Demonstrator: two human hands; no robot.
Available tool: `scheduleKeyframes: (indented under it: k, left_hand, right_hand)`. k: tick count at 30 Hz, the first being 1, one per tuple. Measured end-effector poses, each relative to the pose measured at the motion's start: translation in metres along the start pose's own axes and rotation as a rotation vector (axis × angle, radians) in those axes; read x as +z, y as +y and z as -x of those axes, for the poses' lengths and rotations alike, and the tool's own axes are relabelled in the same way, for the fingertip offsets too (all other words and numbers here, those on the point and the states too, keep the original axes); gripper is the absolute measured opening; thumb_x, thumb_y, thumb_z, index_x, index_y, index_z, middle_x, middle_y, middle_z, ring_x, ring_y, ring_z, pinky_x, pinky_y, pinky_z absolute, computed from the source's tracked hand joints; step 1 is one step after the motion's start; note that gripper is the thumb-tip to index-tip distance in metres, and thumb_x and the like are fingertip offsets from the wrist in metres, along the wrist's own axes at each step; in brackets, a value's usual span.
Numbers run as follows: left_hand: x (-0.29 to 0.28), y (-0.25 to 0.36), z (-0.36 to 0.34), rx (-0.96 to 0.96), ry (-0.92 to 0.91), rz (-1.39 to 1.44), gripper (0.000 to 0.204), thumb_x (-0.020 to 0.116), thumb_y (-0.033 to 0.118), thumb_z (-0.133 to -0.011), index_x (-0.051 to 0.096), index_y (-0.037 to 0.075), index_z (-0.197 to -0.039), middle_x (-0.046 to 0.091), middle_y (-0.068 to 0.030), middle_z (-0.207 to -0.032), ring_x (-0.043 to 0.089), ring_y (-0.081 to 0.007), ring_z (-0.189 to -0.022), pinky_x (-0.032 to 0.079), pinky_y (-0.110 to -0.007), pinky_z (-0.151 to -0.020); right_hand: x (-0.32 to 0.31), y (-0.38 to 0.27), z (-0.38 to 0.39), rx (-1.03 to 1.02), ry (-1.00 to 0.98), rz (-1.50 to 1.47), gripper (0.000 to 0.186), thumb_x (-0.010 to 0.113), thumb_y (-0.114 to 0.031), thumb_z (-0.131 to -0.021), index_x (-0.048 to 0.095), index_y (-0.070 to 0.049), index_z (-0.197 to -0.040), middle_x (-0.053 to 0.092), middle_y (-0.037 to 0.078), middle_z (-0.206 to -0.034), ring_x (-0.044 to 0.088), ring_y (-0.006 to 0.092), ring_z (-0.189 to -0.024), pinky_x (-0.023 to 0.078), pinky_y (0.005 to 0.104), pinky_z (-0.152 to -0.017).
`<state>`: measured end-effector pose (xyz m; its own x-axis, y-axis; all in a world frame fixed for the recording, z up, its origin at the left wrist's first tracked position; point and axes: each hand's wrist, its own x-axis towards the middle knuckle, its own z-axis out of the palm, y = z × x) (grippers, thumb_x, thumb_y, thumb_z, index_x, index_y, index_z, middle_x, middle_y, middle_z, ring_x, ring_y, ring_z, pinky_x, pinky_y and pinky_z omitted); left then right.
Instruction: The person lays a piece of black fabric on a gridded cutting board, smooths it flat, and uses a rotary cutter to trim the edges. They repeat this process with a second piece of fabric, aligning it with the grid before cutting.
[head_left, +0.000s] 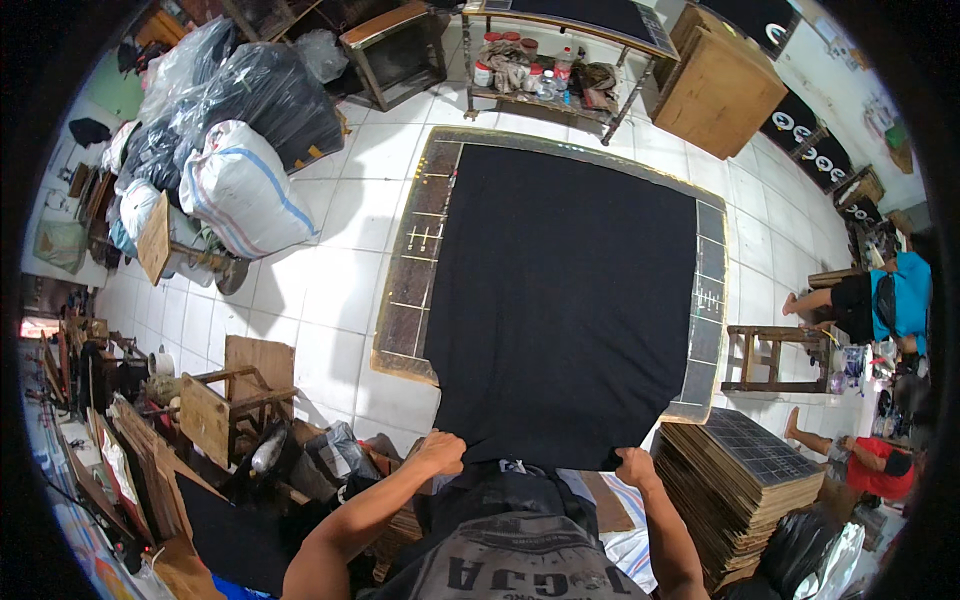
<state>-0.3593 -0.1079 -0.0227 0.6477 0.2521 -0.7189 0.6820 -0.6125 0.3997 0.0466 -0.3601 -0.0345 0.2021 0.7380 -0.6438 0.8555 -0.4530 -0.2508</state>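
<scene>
A large black cloth piece (570,290), which looks like a shirt body, lies spread over a flat board (405,290) marked with pale grid lines. The board's edges show along the left, far and right sides of the cloth. My left hand (441,453) grips the cloth's near left corner, fingers curled closed. At the near right corner, my right hand (634,467) pinches the hem in the same way. Between my hands the near edge hangs close to my body. Some soft creases run across the near part of the cloth.
A stack of gridded boards (740,480) stands at my right. Bulging sacks (245,190) fill the far left. A wooden stool (235,400) is at left, another stool (780,358) at right. Beyond stands a table with bottles (563,68). Two people (905,295) are at the right.
</scene>
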Motion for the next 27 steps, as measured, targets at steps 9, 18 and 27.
scheduleKeyframes:
  k: [9,18,27]
  left_hand:
    - [-0.059,-0.053,-0.020,-0.497,1.094,0.552,0.017,0.072,0.022,-0.084,0.073,0.005,-0.087,0.070,-0.0168,-0.081,0.067,-0.0384,-0.078,0.051,-0.048,-0.073]
    - [-0.093,-0.064,-0.056,-0.613,1.119,0.625,0.021,0.074,0.015,-0.078,0.066,-0.003,-0.072,0.066,-0.0204,-0.069,0.065,-0.0407,-0.067,0.052,-0.048,-0.068]
    - [-0.088,-0.077,-0.075,-0.497,1.255,0.670,0.039,0.081,0.003,-0.068,0.060,0.002,-0.100,0.067,-0.0144,-0.071,0.068,-0.0330,-0.070,0.054,-0.043,-0.073]
  right_hand:
    - [-0.024,0.014,-0.015,0.347,0.586,-0.680,0.018,0.073,-0.007,-0.079,0.071,0.003,-0.094,0.074,0.019,-0.086,0.073,0.0278,-0.080,0.055,0.0367,-0.074]
    - [-0.059,-0.003,-0.040,0.551,0.855,-0.685,0.018,0.073,-0.009,-0.083,0.071,0.003,-0.097,0.072,0.017,-0.084,0.069,0.0265,-0.079,0.054,0.0373,-0.078]
    - [-0.056,0.007,-0.052,0.657,0.996,-0.766,0.021,0.075,-0.013,-0.082,0.071,0.000,-0.099,0.073,0.018,-0.089,0.071,0.0276,-0.084,0.055,0.0388,-0.081]
